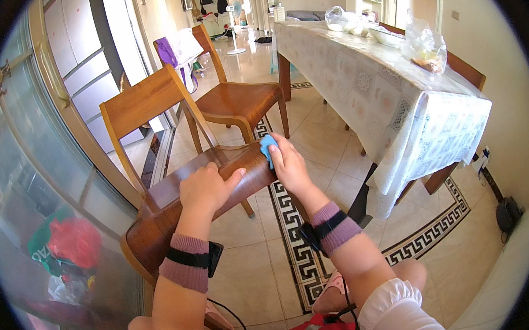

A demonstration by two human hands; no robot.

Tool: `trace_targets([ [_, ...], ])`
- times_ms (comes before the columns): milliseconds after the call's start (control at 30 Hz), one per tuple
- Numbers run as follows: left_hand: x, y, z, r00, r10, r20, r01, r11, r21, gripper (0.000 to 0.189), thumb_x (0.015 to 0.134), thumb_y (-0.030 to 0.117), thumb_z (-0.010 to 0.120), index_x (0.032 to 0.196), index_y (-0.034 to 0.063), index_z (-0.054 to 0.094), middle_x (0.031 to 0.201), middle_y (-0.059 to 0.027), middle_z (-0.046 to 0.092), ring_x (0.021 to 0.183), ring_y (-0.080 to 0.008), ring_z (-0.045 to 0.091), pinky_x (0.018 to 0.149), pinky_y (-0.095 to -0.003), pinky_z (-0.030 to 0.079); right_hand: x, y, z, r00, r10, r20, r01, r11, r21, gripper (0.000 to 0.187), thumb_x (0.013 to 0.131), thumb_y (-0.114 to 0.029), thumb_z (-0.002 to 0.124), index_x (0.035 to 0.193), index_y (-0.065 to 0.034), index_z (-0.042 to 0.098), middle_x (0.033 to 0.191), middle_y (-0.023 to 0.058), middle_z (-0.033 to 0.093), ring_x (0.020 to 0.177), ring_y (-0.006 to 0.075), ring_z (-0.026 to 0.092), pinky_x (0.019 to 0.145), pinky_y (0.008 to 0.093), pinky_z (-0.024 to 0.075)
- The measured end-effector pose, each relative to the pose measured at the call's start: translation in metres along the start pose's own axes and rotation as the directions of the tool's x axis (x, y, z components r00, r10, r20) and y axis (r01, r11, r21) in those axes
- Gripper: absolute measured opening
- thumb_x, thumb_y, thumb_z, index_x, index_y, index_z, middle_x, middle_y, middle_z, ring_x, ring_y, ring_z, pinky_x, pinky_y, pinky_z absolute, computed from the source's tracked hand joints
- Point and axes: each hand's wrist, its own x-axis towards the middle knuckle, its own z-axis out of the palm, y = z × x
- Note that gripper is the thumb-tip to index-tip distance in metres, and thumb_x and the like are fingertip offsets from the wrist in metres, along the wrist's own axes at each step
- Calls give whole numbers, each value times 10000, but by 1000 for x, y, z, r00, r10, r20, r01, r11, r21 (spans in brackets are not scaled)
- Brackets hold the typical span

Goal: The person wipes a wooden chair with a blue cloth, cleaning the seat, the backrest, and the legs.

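A wooden chair [162, 213] with a glossy brown seat stands before me, its open backrest [145, 99] on the far left side. My left hand [206, 187] rests on the seat near its front edge, thumb spread and nothing visible in it. At the right-hand corner of the seat, my right hand [287, 161] presses a blue cloth [268, 150] against the side edge. Part of the cloth is hidden under the fingers. Both wrists wear mauve bands with black straps.
A second wooden chair [241, 100] stands just behind, a white and purple bag [183, 49] on its back. To the right is a table with a patterned tablecloth [355, 76], bearing plastic bags [426, 48]. A frosted glass door [63, 179] borders the left. A black cable [233, 314] hangs near my legs.
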Motion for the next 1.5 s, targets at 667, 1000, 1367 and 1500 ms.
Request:
trace_targets([
  [667, -4, 11, 5, 1000, 16, -27, -16, 999, -28, 783, 861, 739, 491, 1034, 4, 698, 921, -215, 732, 888, -359, 717, 767, -455, 559, -15, 49, -6, 990, 137, -19, -128, 959, 253, 508, 1054, -380, 420, 1400, -19, 508, 1251, 285, 626, 1172, 394, 620, 994, 432, 471],
  [1000, 11, -1, -7, 1000, -10, 14, 11, 999, -31, 791, 863, 749, 484, 1048, 13, 707, 994, -200, 730, 949, -336, 711, 807, -435, 555, -112, 66, -32, 987, 72, 141, -73, 997, -2, 470, 1039, -228, 472, 1452, -32, 363, 1142, 275, 649, 1013, 457, 648, 865, 491, 514],
  [1367, 1, 3, 1, 1000, 25, -11, -26, 999, -39, 767, 887, 708, 487, 1096, -3, 683, 1052, -183, 723, 975, -328, 704, 818, -435, 554, -82, 47, -26, 998, 57, 5, -58, 998, 29, 405, 1058, -237, 434, 1353, 37, 479, 1139, 294, 623, 1068, 446, 615, 922, 479, 479],
  [1500, -5, 7, 5, 999, -5, 35, 5, 1000, -11, 768, 893, 731, 464, 1153, 45, 689, 1125, -131, 714, 1078, -273, 671, 913, -426, 491, 10, -4, -5, 978, -194, -75, 189, 979, -71, 509, 1049, -253, 450, 1450, 55, 388, 1378, 303, 497, 1280, 432, 499, 1076, 453, 401],
])
